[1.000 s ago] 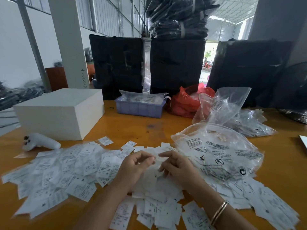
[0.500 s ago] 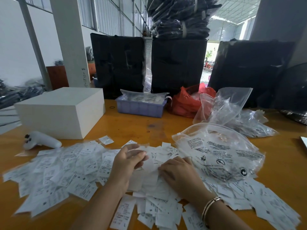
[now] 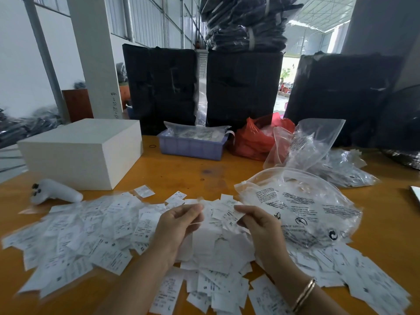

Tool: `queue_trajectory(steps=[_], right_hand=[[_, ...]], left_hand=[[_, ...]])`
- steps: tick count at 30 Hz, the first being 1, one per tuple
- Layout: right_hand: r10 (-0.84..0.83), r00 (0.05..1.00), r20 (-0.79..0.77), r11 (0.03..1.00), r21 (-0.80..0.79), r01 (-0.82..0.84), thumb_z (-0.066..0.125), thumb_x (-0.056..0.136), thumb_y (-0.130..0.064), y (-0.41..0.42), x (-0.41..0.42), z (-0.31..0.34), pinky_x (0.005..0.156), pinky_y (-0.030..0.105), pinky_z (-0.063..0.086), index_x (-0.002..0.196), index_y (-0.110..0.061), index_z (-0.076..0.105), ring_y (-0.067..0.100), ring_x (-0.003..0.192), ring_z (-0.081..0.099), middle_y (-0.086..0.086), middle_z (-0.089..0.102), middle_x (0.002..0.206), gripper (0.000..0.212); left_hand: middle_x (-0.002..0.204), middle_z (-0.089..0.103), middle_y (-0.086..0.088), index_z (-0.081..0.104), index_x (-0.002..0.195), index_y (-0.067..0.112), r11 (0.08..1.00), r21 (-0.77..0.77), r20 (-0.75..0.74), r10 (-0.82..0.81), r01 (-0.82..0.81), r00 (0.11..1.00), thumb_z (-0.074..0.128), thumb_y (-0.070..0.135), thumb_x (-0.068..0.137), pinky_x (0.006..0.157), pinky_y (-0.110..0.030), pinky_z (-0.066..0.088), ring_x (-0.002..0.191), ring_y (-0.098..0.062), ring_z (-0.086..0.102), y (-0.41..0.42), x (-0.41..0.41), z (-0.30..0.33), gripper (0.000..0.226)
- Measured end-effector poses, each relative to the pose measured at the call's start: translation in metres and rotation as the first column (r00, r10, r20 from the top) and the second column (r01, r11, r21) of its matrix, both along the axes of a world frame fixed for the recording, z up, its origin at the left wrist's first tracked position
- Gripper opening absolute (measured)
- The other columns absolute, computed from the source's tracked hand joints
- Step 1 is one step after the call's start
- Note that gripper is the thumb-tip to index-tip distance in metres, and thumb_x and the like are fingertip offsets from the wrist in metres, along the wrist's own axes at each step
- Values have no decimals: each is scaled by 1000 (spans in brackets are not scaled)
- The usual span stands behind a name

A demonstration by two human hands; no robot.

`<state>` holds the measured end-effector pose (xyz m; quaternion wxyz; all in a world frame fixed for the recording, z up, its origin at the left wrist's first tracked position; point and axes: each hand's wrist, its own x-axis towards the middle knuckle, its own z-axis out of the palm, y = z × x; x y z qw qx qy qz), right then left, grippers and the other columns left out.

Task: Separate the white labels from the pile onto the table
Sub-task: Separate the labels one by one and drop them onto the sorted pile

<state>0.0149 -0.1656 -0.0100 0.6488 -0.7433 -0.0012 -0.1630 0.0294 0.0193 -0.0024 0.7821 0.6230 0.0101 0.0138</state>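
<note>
Both hands had lifted off the pile since half a second before, when the right one lay flat on the labels and the left hovered beside it. Now the left hand (image 3: 176, 226) was raised above the heap with its fingers curled and thumb pressed to fingertips, pinching something thin that was too faint to make out. The right hand (image 3: 259, 226), a gold bangle (image 3: 304, 294) on its wrist, pinched a white label (image 3: 223, 213) at its corner, held just above the others. Between and below the hands sat the pile of white labels (image 3: 218, 251), thickest at the middle of the orange desk (image 3: 186, 176) and spreading left and right in loose, overlapping sheets. A clear printed plastic bag (image 3: 302, 208) lay just right of the right hand, partly over the labels. Further back were more crumpled clear bags (image 3: 318, 151), a red plastic bag (image 3: 254, 139), and a purple tray (image 3: 193, 146) with bagged contents. A white box (image 3: 84, 153) stood at the left rear, with a white controller (image 3: 55, 193) near its front corner, touching the edge of the label spread.
</note>
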Motion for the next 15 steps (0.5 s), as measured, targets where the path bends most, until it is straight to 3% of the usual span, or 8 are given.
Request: queue_trajectory(steps=[2,4,8,12,15], right_hand=[[66,996,54,997,-40,-64,51,92,0,3,-4,1,82,37,56,89,-38,73,19,88,67,-9,73,91,44],[155,982,110,983,-120,-141,54,93,-8,7,-10,4,76,19,53,91,-41,69,5,88,66,-17,72,94,36],[179,980,83,917,-376,-136,67,85,-24,19,-11,6,68,22,53,77,-44,68,2,73,65,-17,71,78,22],[110,991,77,961,-261,-86,69,84,-21,17,-10,6,61,14,50,72,-41,69,1,67,65,-19,71,71,23],[67,997,50,997,-47,-64,68,85,-17,11,-11,9,60,7,46,75,-37,71,-3,70,65,-17,72,75,22]], left_hand=[[77,74,-2,78,75,22,998,62,4,-10,10,1000,73,41,60,66,-20,52,74,-10,70,-1,0,-1,25],[73,73,2,77,76,25,987,155,29,-41,36,999,71,45,60,63,-17,51,69,-6,68,-3,-1,-1,26],[75,72,8,74,83,37,949,289,108,-164,127,981,70,47,63,59,-11,48,69,-2,66,-8,-6,-1,22],[86,74,4,69,97,27,944,282,85,-202,171,976,72,44,65,63,-14,50,79,-6,69,-8,-5,-1,37],[82,74,2,74,86,22,975,182,64,-144,130,988,73,27,76,61,-14,50,78,-7,70,-8,-3,-3,10]])
